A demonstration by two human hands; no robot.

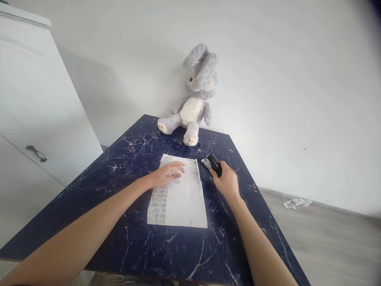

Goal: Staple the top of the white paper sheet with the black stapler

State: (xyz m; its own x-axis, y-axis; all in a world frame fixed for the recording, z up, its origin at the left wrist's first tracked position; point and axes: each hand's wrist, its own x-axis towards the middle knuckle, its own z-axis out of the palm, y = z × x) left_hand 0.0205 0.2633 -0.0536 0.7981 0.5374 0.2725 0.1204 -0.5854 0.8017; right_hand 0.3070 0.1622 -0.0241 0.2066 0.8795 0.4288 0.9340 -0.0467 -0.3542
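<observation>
A printed sheet of paper (181, 194) lies flat in the middle of a dark blue marbled table (125, 238). My left hand (166, 174) rests on the sheet's upper left part, fingers stretched out flat. My right hand (226, 180) is just to the right of the sheet, fingers wrapped round a black stapler (212, 163) that sits on the table by the sheet's top right corner.
A grey and white plush rabbit (195, 99) sits at the table's far edge against the white wall. A white cabinet (32, 111) with a dark handle stands on the left. A clear plastic bottle (296, 203) lies on the floor at the right.
</observation>
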